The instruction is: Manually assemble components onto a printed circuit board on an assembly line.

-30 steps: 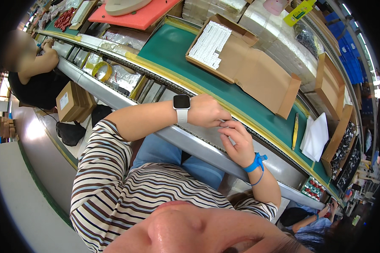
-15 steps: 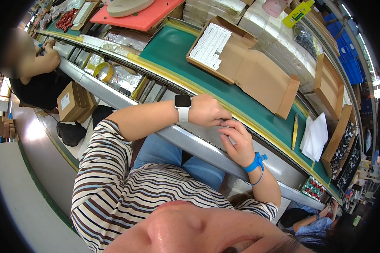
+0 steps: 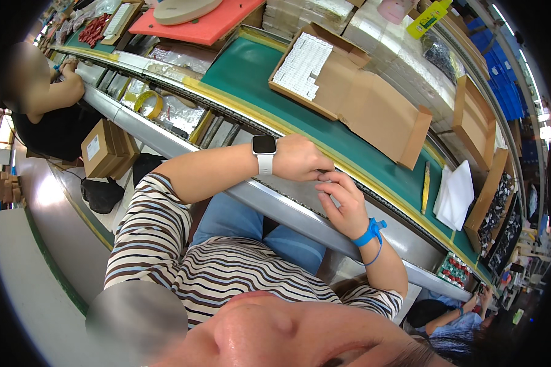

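My left hand (image 3: 297,158), below a white watch (image 3: 264,147), is bent inward with its fingers curled closed. Whatever those fingers may hold is hidden. Its fingertips meet the fingers of my right hand (image 3: 344,203), which is half-curled, with thumb and fingers apart and nothing visible in it. A blue wrist strap (image 3: 371,232) with a thin cord is on my right wrist. Both hands hover over the conveyor's near side, by the metal rail (image 3: 263,203). Beyond them, an open cardboard box (image 3: 355,92) on the green belt (image 3: 239,70) holds rows of small white pieces (image 3: 302,64).
A yellow cutter-like tool (image 3: 425,188) and white foam sheets (image 3: 454,196) lie right on the belt. Yellow tape (image 3: 149,104) sits left, near stacked cartons (image 3: 107,150). A red board (image 3: 196,25) lies at the back. Co-workers sit far left and lower right.
My hands keep almost the same pose, fingertips together. The whole view has shifted very slightly. A blurred grey patch now shows at the lower left.
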A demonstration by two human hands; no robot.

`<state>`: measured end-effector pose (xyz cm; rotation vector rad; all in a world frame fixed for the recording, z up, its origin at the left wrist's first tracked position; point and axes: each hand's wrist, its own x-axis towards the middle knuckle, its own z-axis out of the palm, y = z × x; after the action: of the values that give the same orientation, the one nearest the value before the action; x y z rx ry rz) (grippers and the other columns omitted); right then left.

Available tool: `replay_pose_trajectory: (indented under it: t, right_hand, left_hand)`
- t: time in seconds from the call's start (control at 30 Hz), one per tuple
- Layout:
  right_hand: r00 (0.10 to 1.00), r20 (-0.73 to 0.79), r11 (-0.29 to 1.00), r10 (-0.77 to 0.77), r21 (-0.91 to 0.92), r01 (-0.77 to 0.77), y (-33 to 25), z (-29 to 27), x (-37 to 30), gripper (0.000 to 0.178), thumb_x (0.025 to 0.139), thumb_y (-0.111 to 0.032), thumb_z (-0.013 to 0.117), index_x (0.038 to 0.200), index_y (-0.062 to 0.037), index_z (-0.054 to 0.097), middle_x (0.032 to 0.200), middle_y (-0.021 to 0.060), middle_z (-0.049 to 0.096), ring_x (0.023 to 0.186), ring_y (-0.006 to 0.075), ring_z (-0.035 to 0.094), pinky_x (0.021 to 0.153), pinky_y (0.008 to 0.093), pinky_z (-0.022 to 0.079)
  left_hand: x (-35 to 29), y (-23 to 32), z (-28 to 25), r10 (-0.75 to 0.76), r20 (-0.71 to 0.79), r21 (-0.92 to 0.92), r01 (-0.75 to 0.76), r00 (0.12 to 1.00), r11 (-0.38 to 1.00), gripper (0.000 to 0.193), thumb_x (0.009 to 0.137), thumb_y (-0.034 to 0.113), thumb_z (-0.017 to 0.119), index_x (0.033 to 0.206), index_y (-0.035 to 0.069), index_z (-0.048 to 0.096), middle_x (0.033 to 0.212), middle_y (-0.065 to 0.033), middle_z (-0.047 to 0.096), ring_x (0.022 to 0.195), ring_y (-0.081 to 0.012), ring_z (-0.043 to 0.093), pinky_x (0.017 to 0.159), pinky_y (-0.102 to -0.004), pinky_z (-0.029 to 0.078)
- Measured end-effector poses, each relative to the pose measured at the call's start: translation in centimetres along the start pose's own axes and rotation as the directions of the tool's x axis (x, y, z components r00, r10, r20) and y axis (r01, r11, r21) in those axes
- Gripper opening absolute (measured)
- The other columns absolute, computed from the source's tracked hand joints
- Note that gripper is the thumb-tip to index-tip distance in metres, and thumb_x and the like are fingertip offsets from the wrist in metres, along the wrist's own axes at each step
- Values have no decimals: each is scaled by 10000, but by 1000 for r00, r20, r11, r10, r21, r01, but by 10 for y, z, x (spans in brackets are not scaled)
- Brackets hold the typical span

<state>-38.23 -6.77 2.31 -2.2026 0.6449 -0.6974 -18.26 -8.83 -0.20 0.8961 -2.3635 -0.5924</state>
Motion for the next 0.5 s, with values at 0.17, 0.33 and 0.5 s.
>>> replay_pose_trajectory:
  t: [0.17, 0.33, 0.5]
  right_hand:
    - [999, 2, 997, -45, -63, 45, 8, -6, -5, 162, 740, -1, 616, 900, -20, 604, 1019, 128, 549, 919, 276, 561, 775, 325, 469]
    - [988, -70, 990, -137, 21, 139, 22, 9, 2, 148, 745, -35, 622, 891, -51, 604, 989, 99, 549, 883, 263, 565, 746, 329, 480]
    - [988, -107, 993, -115, -15, 114, 21, 6, -6, 103, 758, -87, 616, 858, -65, 608, 957, 79, 555, 826, 242, 578, 705, 320, 484]
  left_hand:
    - [10, 2, -1, -22, 48, 72, 19, 999, 997, 136, 745, 213, 607, 861, 145, 626, 652, -99, 615, 587, -283, 604, 509, -393, 473]
    - [4, -2, -9, -39, 79, 57, 35, 996, 998, 193, 750, 188, 623, 924, 104, 616, 728, -115, 634, 639, -292, 618, 563, -388, 489]
    - [16, 11, -12, -92, 142, 1, 92, 986, 996, 243, 719, 62, 625, 960, 43, 601, 756, -156, 622, 682, -298, 618, 602, -363, 484]
